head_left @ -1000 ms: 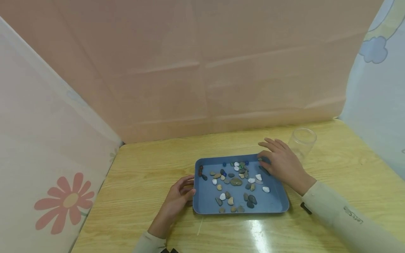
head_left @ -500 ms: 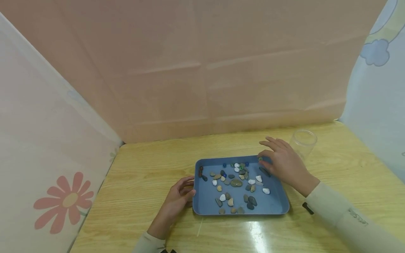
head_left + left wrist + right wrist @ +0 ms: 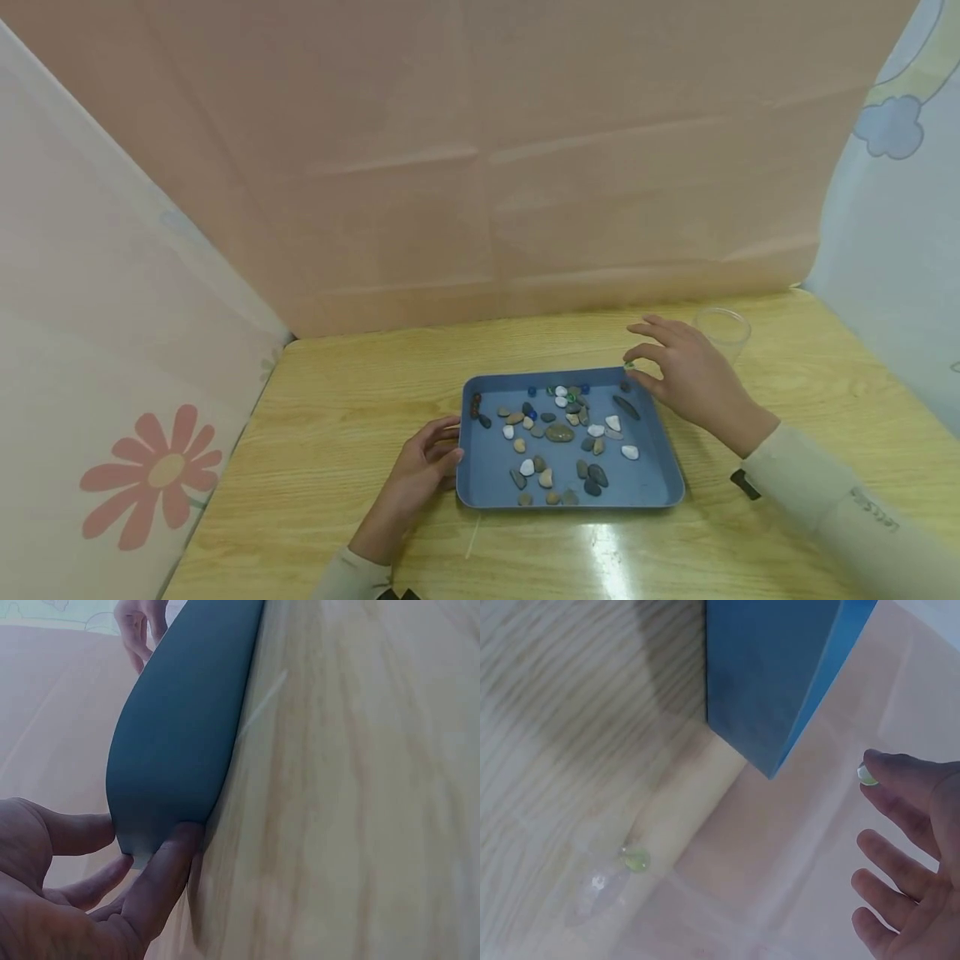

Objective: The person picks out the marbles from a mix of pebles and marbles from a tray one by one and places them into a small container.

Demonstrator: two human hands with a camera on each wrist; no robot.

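In the head view a blue tray (image 3: 637,492) lies on the table with many pebbles and a few glass marbles in it. My left hand (image 3: 420,467) holds the tray's left side; the left wrist view shows one fingertip at the rim and another low by the tabletop. Over the tray's far right corner, my right hand (image 3: 693,371) pinches a green marble (image 3: 868,775) between thumb and forefinger, its other fingers spread. Partly hidden behind that hand stands a clear jar (image 3: 722,325). The right wrist view shows a second green marble (image 3: 637,860) at the jar.
Inside the tray are white stones (image 3: 630,452), a large brown pebble (image 3: 558,432), a long dark stone (image 3: 626,407), blue marbles (image 3: 586,389) and dark red beads (image 3: 476,406). Light wood table (image 3: 360,392) surrounds it. A pinkish sheet (image 3: 375,208) hangs behind.
My right hand has risen slightly and shifted right with the green marble, toward the jar, uncovering a dark stone in the tray's corner. My left hand stays at the tray's side.
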